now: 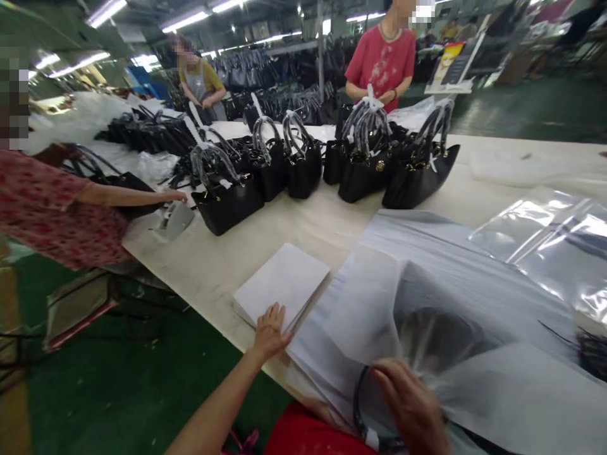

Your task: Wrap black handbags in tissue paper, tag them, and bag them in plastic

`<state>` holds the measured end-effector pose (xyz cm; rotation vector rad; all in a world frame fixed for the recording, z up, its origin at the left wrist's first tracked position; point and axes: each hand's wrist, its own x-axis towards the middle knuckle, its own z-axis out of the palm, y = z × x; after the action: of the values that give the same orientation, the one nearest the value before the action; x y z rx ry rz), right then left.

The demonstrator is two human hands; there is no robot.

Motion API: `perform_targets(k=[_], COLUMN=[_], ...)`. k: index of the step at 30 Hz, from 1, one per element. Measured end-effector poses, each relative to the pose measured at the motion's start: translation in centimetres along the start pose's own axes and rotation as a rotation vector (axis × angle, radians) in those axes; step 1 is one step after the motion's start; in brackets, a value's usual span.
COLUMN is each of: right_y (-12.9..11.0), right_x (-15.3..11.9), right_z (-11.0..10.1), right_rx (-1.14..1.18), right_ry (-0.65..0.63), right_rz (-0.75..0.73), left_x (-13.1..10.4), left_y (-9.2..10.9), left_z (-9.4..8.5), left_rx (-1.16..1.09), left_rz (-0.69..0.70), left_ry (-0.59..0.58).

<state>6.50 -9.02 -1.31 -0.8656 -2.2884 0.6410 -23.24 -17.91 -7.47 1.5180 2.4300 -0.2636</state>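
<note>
My left hand (271, 330) lies flat, fingers spread, on the near corner of a stack of white sheets (284, 278) at the table's front edge. At the bottom, my right hand (412, 401) is curled over a dark bag handle (359, 404); its fingers are bent and blurred, and whether they grip the handle is unclear. Thin whitish wrapping sheets (351, 297) spread around and over a dark bag beside my right hand, hiding most of it.
Black handbags with wrapped handles (232, 205) stand across the table (294, 221). A tape dispenser (173, 221) sits at the left edge by a person in a patterned top. Clear plastic bags (535, 227) lie right. Two people stand behind.
</note>
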Motion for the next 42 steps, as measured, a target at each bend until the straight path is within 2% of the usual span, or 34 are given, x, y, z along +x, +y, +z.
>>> perform_targets(k=[3, 5, 7, 9, 11, 16, 21, 25, 30, 35, 37, 39, 42], right_y=[-1.7, -1.1, 0.5, 2.3, 3.8, 5.4, 5.4, 3.3, -0.7, -2.8, -4.0, -5.5, -8.6], right_x=[5.3, 8.3, 10.3, 11.5, 12.1, 13.3, 14.8, 16.3, 17.9, 18.4, 19.4, 20.8, 22.2], right_z=[7.3, 12.6, 16.7, 19.0, 19.7, 18.4, 17.1, 15.9, 15.7, 15.8, 14.4, 11.8, 6.0], right_rx=[-0.166, -0.338, -0.475, -0.556, -0.584, -0.573, -0.497, -0.422, -0.469, -0.518, -0.523, -0.523, -0.53], right_ry=[-0.11, -0.154, -0.205, -0.261, -0.306, -0.39, -0.455, -0.43, -0.583, -0.669, -0.659, -0.576, -0.311], right_rz=[-0.249, -0.348, -0.38, -0.418, -0.508, -0.776, -0.894, -0.873, -0.817, -0.753, -0.745, -0.766, -0.851], left_x=[0.0, 0.1, 0.2, 0.2, 0.2, -0.1, -0.6, -0.9, -1.1, -0.7, -0.4, 0.3, 1.9], left_y=[-0.1, 0.1, 0.2, 0.1, -0.2, -2.0, -3.3, -4.0, -5.8, -6.9, -6.7, -6.2, -4.5], left_z=[0.4, 0.9, 1.8, 3.0, 4.1, 5.5, 5.7, 5.6, 5.0, 4.4, 3.7, 2.4, -1.4], left_rx=[-0.045, -0.067, -0.076, -0.075, -0.078, -0.115, -0.174, -0.22, -0.224, -0.195, -0.225, -0.306, -0.455], left_rz=[0.016, 0.023, 0.047, 0.084, 0.114, 0.221, 0.289, 0.269, 0.274, 0.321, 0.287, 0.27, 0.363], left_ry=[0.048, 0.071, 0.11, 0.171, 0.236, 0.39, 0.588, 0.662, 0.686, 0.749, 0.789, 0.823, 0.826])
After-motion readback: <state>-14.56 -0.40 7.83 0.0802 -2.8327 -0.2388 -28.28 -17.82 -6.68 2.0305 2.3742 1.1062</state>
